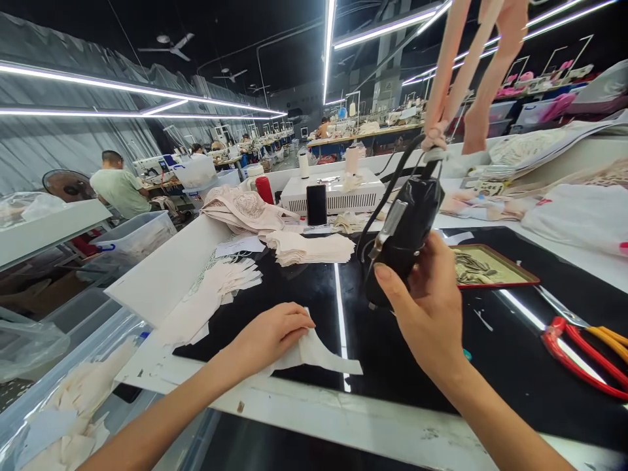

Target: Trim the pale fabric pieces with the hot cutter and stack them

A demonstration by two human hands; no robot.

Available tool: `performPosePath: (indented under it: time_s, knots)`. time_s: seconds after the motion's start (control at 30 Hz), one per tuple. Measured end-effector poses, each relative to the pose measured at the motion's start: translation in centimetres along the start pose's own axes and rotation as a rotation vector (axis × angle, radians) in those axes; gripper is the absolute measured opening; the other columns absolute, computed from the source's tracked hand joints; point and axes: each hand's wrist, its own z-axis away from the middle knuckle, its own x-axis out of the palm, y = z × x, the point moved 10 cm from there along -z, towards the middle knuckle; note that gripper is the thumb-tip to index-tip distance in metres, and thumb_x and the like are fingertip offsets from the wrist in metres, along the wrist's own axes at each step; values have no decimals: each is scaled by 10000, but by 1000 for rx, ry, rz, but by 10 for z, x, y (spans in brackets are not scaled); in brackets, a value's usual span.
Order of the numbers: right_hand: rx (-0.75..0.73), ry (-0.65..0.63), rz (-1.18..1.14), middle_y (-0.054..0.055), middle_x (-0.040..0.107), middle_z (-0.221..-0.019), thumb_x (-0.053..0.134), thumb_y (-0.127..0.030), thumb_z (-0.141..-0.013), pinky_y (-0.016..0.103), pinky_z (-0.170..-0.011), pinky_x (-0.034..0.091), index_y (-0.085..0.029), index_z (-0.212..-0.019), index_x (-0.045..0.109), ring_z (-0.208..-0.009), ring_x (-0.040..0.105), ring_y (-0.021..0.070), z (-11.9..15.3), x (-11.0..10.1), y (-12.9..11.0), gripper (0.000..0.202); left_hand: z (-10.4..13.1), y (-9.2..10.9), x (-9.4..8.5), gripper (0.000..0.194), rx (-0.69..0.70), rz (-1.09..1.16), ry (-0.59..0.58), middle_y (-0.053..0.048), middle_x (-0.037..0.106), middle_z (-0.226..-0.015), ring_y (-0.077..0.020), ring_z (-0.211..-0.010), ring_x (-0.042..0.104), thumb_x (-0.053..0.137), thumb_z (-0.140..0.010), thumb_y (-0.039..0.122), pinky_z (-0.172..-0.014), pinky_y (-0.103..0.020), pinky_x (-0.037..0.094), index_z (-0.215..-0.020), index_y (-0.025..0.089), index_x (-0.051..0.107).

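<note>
Head view: my right grip is wrapped round a black tool, thumb on the near side, fingers behind. Tool hangs by a knotted pink strip, long axis tilted, upper end off to the right, lower end to the left. My left grip is pinching a pale fabric piece by the near edge of the counter; thumb partly hidden. Key relation: fabric lies left of the tool and nearer me, the two apart. Its free tail runs rightward from my left fingers, curving slightly toward me, roughly crosswise to the tool's lean. Tail tip sits below the tool's lower end in view; can't tell the height between. Left is the nearer one to the fabric, already on it; right touches only the tool.
</note>
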Motion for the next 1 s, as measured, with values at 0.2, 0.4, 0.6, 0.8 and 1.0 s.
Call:
performPosePath:
  time_s: [0.2,0.4,0.6,0.8,1.0]
  knots:
    - [-215,212,65,46,690,-1010,774,-309,-920,446,-895,575,-266,-1106,707,-946,692,244,26,-49,-22,201,-11,-1,22,116,15,11,-149,-89,695,-1281,-236,-1217,662,606,-1079,200,-1053,-340,532,-1092,196,721]
    - [112,-444,62,0,715,-760,615,-397,-1030,247,-613,542,-259,-940,756,-661,675,152,65,5,18,217,-15,-6,8,118,-106,28,-85,-13,712,-991,-186,-940,673,582,-1048,164,-1077,-378,472,-956,196,648]
    - [671,-780,-205,73,707,-870,660,-760,-889,251,-513,530,-220,-979,818,-793,667,226,125,64,71,569,-9,-2,-23,158,-252,193,103,42,673,-902,-133,-793,593,561,-1067,306,-706,-243,433,-957,214,627]
    - [757,-535,-391,37,682,-795,810,-747,-767,295,-685,543,-206,-964,848,-734,580,181,115,75,76,577,-5,7,-10,140,-305,617,123,30,633,-838,-136,-771,559,662,-957,324,-707,-256,415,-923,189,648]
    - [715,-524,-352,35,687,-760,804,-769,-762,309,-639,493,-211,-1045,860,-689,536,184,111,76,72,628,1,4,20,414,-388,939,55,-1,667,-881,-142,-781,577,844,-805,479,-715,-255,423,-989,164,648]
